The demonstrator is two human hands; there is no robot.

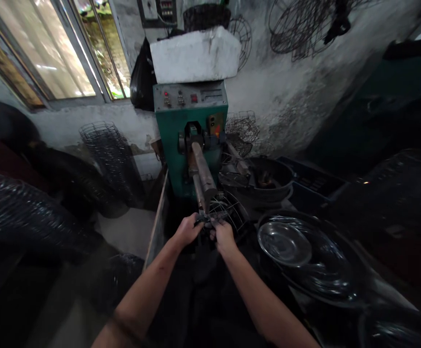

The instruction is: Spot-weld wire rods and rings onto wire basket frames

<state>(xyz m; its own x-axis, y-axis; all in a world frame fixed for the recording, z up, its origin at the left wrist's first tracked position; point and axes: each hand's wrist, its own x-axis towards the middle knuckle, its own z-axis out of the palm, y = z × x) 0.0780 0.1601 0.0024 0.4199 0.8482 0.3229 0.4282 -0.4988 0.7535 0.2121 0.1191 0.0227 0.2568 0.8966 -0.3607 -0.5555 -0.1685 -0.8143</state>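
Observation:
A green machine (190, 140) stands at the back centre with two long metal arms (203, 171) reaching toward me. A dark wire basket frame (228, 210) sits at the tip of those arms. My left hand (187, 229) grips the frame's near edge from the left. My right hand (223, 236) grips the same edge from the right, almost touching the left hand. Both sets of fingers are curled round the wires.
Stacks of wire baskets (111, 154) stand at the left, more (12, 212) nearer me. A shiny metal bowl (285, 244) and a dark tub (268, 181) lie at the right. A white foam box (195, 55) tops the machine. Wire frames (297, 26) hang on the wall.

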